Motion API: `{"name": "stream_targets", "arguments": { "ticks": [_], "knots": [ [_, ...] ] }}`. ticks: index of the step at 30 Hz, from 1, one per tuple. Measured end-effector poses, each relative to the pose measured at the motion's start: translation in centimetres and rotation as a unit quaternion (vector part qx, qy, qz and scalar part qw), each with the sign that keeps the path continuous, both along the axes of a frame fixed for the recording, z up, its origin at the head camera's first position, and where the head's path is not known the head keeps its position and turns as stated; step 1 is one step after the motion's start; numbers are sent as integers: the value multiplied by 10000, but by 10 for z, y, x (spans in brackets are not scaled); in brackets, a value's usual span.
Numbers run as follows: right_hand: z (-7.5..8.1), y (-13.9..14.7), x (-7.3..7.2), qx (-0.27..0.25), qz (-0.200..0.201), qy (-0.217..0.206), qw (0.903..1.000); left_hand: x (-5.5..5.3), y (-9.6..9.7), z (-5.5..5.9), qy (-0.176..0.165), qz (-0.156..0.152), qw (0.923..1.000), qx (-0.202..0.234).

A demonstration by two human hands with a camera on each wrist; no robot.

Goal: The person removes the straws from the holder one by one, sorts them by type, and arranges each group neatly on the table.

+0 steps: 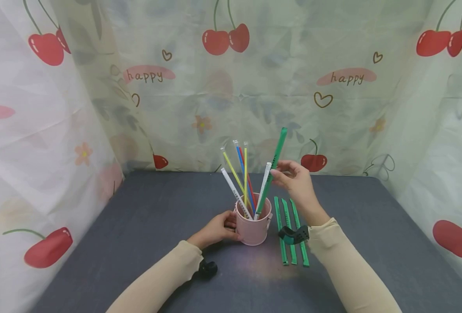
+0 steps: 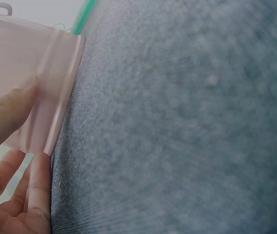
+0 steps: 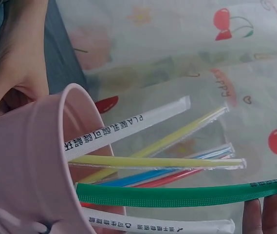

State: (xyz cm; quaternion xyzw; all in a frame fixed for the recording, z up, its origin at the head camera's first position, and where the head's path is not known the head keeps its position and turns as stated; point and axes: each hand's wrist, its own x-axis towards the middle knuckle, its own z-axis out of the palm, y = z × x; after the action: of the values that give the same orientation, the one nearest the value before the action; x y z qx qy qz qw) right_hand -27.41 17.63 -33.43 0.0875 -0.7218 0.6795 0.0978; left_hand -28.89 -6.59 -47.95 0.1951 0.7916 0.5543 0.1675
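Note:
A pink bucket (image 1: 253, 230) stands upright on the dark table, with wrapped straws leaning out of it. My left hand (image 1: 218, 229) grips its left side low down; in the left wrist view the thumb (image 2: 11, 112) lies against the wall and the fingertips are at the base. My right hand (image 1: 295, 180) pinches a green-wrapped straw (image 1: 279, 150) near its upper part. That straw slants, its lower end inside the bucket's mouth. Around it stand two white paper-wrapped straws (image 3: 128, 127) and yellow (image 3: 162, 162), blue and red ones in clear film.
Three more green-wrapped straws (image 1: 288, 217) lie side by side on the table (image 1: 156, 208), right of the bucket and below my right wrist. A cherry-print curtain (image 1: 239, 87) hangs behind the table and along both sides.

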Motion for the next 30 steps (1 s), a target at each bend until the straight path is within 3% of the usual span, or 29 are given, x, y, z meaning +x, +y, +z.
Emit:
{"name": "stream_targets", "arguments": {
  "ticks": [19,30],
  "knots": [
    [13,17,6,-1451,-188,319,9887,-1,0,0,51,-39,9999,98],
    [15,31,9,-1762,-250,302,9836,0,0,0,4,-16,10000,71]
  ]
}}
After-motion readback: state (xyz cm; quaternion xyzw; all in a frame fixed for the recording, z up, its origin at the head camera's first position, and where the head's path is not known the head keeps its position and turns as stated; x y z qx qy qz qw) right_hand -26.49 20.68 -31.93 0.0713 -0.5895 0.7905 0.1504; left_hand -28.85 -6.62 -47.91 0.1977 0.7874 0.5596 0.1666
